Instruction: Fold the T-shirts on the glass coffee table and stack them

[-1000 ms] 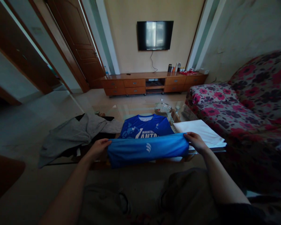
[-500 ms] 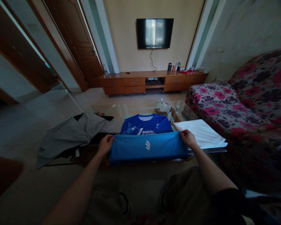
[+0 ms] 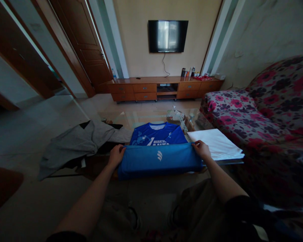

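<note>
A blue T-shirt (image 3: pixel 138 159) lies on a glass table, its lower part folded up across its front. White print and the collar show beyond the fold, and a white logo sits on the lighter blue folded part. At the fold's left corner my left hand (image 3: pixel 117 155) pinches the cloth between thumb and fingers. My right hand (image 3: pixel 201 149) pinches the right corner of the same edge. The near part of the shirt hangs at the table's front edge. Beside my right hand is a folded white cloth (image 3: pixel 219 143).
A crumpled grey garment (image 3: pixel 73 144) spreads over the table's left end, with black cloth under it. The glass table (image 3: pixel 131 117) stretches beyond the shirt. A flowered sofa (image 3: pixel 270 124) stands on the right. Along the far wall runs a low wooden cabinet (image 3: pixel 145 88) below a television (image 3: pixel 168 36).
Both hands have moved slightly inward along the folded edge, still pinching it. The shirt's folded part lies almost as before.
</note>
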`<state>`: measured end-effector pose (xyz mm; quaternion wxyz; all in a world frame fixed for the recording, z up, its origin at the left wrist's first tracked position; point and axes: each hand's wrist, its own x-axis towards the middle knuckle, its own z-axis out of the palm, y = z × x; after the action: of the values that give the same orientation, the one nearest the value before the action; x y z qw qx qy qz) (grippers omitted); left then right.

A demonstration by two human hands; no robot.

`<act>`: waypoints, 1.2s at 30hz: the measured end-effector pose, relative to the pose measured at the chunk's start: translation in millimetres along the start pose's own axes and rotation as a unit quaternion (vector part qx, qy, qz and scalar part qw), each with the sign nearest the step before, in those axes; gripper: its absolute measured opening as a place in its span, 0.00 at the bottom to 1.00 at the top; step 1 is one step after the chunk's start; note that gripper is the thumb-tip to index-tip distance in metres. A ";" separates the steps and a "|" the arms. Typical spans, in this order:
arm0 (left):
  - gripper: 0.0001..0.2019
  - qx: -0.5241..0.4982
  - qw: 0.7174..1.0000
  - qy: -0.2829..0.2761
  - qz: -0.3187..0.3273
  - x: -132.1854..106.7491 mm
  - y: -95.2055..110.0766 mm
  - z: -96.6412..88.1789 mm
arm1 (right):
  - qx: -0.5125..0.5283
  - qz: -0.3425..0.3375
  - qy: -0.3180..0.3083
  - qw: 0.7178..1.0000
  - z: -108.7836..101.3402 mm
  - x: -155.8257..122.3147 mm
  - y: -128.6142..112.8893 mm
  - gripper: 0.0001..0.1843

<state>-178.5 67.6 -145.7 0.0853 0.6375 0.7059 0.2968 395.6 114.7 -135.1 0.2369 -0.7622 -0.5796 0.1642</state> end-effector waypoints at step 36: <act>0.31 0.130 0.975 -0.119 0.132 27.5 53.0 66.8 | -0.226 -0.176 -0.098 0.953 63.1 -5.6 -71.7 0.36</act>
<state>-104.9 115.1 -164.7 0.0453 0.7617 0.6325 0.1333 303.2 135.6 -148.4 0.0260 -0.6619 -0.7469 0.0583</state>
